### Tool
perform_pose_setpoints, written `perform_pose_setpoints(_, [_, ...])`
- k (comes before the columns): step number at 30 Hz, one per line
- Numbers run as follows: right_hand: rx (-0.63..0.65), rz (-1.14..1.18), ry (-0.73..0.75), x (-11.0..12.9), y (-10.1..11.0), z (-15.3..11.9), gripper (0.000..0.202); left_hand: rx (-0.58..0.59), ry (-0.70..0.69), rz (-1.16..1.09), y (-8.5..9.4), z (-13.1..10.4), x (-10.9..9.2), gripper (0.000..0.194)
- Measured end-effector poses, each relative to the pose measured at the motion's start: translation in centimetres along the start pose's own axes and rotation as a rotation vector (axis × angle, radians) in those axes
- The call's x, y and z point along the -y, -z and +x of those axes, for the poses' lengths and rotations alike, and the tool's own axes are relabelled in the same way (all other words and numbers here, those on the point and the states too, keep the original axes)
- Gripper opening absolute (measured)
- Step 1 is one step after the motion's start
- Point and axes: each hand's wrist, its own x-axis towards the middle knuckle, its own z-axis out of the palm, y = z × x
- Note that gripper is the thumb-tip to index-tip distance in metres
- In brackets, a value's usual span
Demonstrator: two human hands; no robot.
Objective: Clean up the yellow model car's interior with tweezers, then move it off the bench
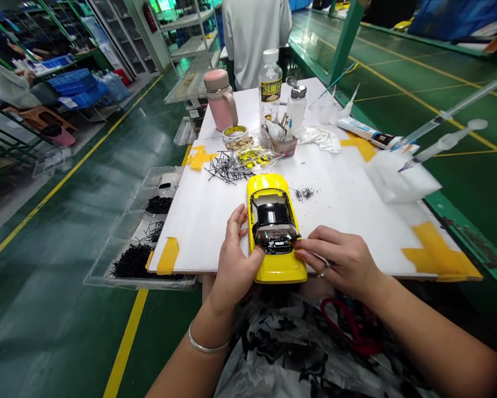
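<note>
A glossy yellow model car body (282,268) with a black roof piece (272,214) and a clear windscreen (275,232) rests at the near edge of the white board. My left hand (237,262) wraps round its left side, the thumb pressing beside the black dash part at the windscreen's base. On the other side, my right hand (341,257) has its thumb and fingers pinched together at the car's edge, by the windscreen's lower corner. Whether those fingertips also hold a small part is hidden. Tiny black bits (305,193) lie on the board beyond the car.
Black sticks (227,168), a bag of yellow parts (254,157) and a tape roll (235,133) lie behind the car. A pink mug (220,102) and bottle (270,83) stand farther back. Syringes (447,145) stick in a foam block (401,177) at right. A divided tray (138,257) sits left.
</note>
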Motion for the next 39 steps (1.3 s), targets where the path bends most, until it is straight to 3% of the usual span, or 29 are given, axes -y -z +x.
perform_pose_setpoints(4, [-0.016,0.046,-0.004,-0.3,-0.3,0.0,0.015,-0.003,0.001,-0.005,0.0,0.0,0.0,0.076])
perform_pose_setpoints(13, [0.019,-0.022,0.157,-1.5,-0.2,0.6,0.008,-0.007,-0.033,0.007,0.0,-0.1,0.6,0.074])
perform_pose_setpoints(18, [0.017,0.046,0.139,-1.7,-0.1,0.4,0.012,-0.008,-0.052,-0.028,0.0,-0.3,0.9,0.072])
perform_pose_setpoints(21, [-0.100,0.175,0.009,-2.2,0.8,0.1,0.015,-0.007,-0.057,-0.143,0.2,-0.5,1.3,0.072])
perform_pose_setpoints(25, [-0.321,0.284,-0.354,-3.9,2.7,-0.8,0.031,-0.014,-0.034,-0.348,0.4,-0.3,1.5,0.063])
perform_pose_setpoints(27, [-0.277,0.276,-0.477,-5.0,3.7,-1.5,0.040,-0.043,0.006,-0.368,0.2,0.0,1.5,0.058])
perform_pose_setpoints(30, [-0.053,0.235,-0.622,-6.0,5.3,-2.7,0.049,-0.074,0.031,-0.319,-0.2,0.3,1.3,0.058])
perform_pose_setpoints(32, [0.039,0.324,-0.746,-6.2,6.4,-3.3,0.053,-0.066,0.015,-0.292,-0.3,0.3,1.2,0.061])
perform_pose_setpoints(34, [0.007,0.489,-0.839,-5.9,7.3,-3.4,0.056,-0.049,0.000,-0.260,-0.3,0.2,1.2,0.065])
perform_pose_setpoints(36, [-0.103,0.597,-0.874,-5.6,7.9,-2.7,0.053,-0.034,0.002,-0.230,-0.2,0.0,1.1,0.068])
perform_pose_setpoints(39, [-0.233,0.521,-0.895,-5.1,8.0,-0.7,0.035,-0.031,0.014,-0.233,-0.1,-0.1,0.9,0.067])
